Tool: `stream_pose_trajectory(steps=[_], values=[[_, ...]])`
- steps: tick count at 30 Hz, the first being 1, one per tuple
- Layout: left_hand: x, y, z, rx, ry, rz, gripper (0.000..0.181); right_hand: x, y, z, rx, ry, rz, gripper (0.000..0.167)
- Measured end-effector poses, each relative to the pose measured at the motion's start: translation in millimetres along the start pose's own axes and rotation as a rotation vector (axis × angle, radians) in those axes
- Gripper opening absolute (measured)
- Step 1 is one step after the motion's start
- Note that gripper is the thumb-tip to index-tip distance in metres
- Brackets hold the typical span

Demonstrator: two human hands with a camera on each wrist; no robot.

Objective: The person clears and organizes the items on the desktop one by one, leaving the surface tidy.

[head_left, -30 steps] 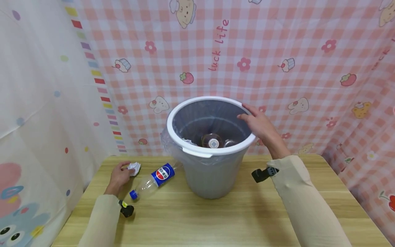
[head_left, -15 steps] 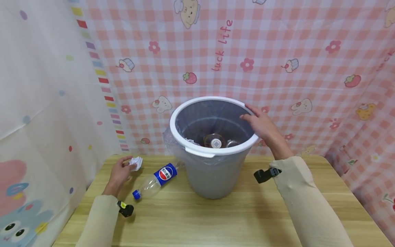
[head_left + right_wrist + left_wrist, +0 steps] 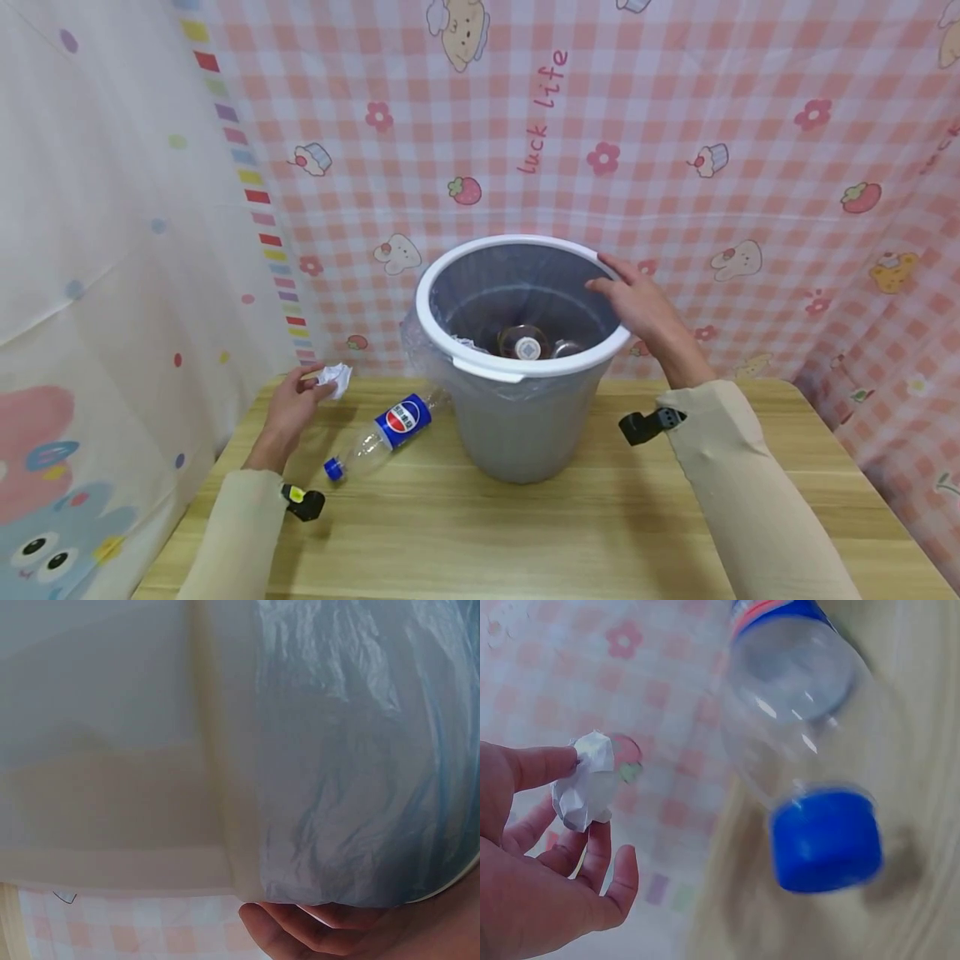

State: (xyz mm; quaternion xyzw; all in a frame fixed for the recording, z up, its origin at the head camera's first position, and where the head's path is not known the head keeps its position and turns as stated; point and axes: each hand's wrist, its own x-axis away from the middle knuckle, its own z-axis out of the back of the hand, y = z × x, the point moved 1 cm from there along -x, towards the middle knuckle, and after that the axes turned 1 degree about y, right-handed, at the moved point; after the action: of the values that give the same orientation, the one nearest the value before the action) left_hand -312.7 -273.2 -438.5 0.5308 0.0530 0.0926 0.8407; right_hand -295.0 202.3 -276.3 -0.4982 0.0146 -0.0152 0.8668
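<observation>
My left hand (image 3: 287, 412) pinches a crumpled piece of white paper (image 3: 337, 381) above the far left of the table. In the left wrist view the thumb and fingertips hold the paper ball (image 3: 585, 784). Close to that hand lies a clear plastic bottle (image 3: 402, 419) with a blue label and blue cap (image 3: 826, 840). A grey trash can (image 3: 517, 429) with a white rim and a clear liner stands mid-table. My right hand (image 3: 643, 310) grips its right rim, thumb inside; in the right wrist view its fingers (image 3: 285, 930) lie against the liner-covered outside (image 3: 337, 787).
Inside the can lie a clear container with a round label (image 3: 527, 348), another clear item (image 3: 566, 348) and some white paper (image 3: 467, 342). The wooden table (image 3: 450, 542) meets a pink checked curtain (image 3: 510, 200) behind and a white curtain (image 3: 150, 275) at left.
My left hand has lifted the paper ball off the table and moved it slightly up and to the right. The right hand stays on the rim. The head view has shifted a little.
</observation>
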Motion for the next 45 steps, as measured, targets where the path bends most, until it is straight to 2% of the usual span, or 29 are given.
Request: stream_pose_trajectory(steps=[7, 15, 22, 30, 45], values=[[4.5, 28.9, -2.6, 0.071, -0.013, -0.094, 0.052, 2.0, -1, 1, 0.01, -0.002, 0.0, 0.063], [13.2, 49.8, 1.7, 0.084, -0.024, -0.086, 0.055, 3.0, -1, 0, 0.015, -0.01, 0.001, 0.062], [18.5, 67.8, 6.5, 0.103, -0.028, -0.128, 0.055, 2.3, -1, 0, 0.014, -0.008, -0.002, 0.063], [26.9, 95.0, 6.2, 0.115, 0.0, -0.175, 0.054, 1.6, 0, 0, 0.017, -0.009, -0.006, 0.063], [41.6, 142.1, -1.2, 0.194, -0.053, -0.254, 0.054, 1.8, -1, 0, 0.023, -0.011, -0.004, 0.063]])
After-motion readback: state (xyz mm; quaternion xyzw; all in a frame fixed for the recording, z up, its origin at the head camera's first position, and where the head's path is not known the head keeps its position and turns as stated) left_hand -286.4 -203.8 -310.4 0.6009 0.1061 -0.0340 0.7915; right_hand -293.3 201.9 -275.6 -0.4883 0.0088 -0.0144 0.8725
